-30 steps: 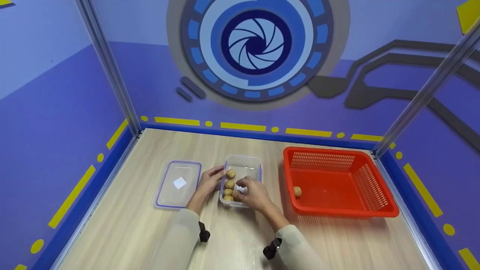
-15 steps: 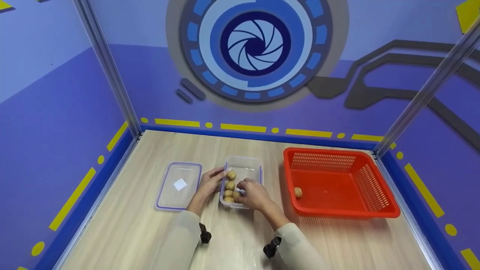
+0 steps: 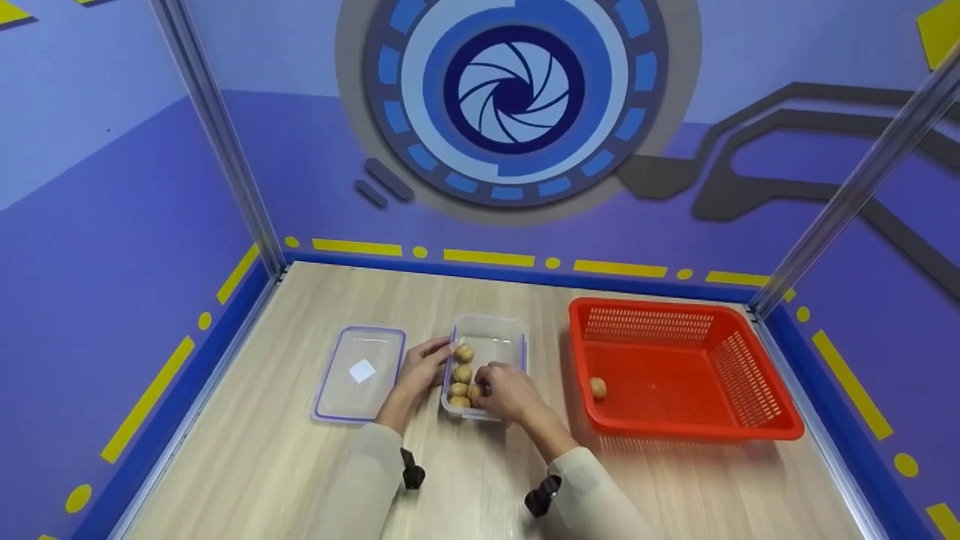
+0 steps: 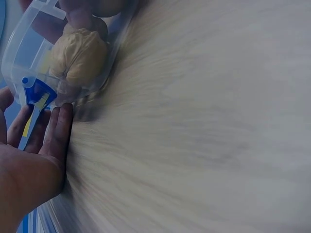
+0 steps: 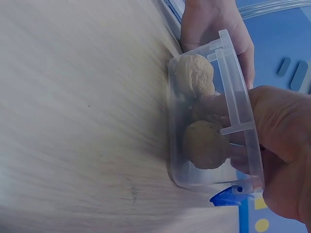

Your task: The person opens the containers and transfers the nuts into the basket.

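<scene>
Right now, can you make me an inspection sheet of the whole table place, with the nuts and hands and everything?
Surface: pale wood-grain table.
Job's things: at least five walnuts in a clear box; another walnut in the red basket; a flat lid lies left of the box.
Clutter: nothing seen.
Left hand: touches the box's left side.
Right hand: reaches into the box, fingers at a walnut; grip unclear.
Cables: nothing seen.
Surroundings: blue and purple walls with yellow marks, metal posts.
</scene>
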